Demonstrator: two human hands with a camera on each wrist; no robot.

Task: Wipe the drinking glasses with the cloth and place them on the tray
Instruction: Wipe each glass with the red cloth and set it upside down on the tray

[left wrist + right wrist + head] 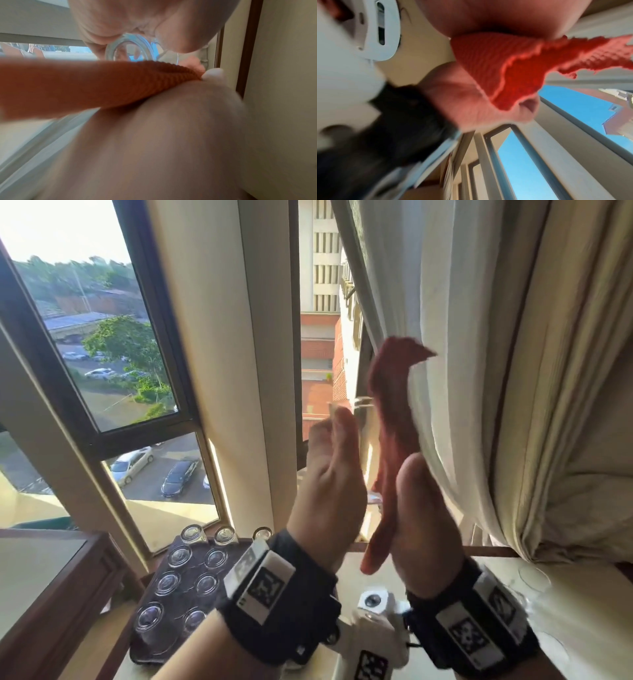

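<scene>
Glass [130,47] in L hand [329,484] fingers, red cloth [394,419] pinched in R hand [421,525] fingers, above tray [178,594].

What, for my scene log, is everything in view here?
Held glass: one, clear, in the left hand.
Cloth: one, red, in the right hand, against the held glass.
Tray: one, dark, lower left by the window.
Other glasses: six clear on the tray in two columns, three more in a row at its far end.
Window: dark frame, straight ahead.
Curtain: cream, right.
Wooden furniture top: one, brown, left.
Left hand: holds the glass; black wrist band.
Right hand: holds the cloth; black wrist band.
</scene>
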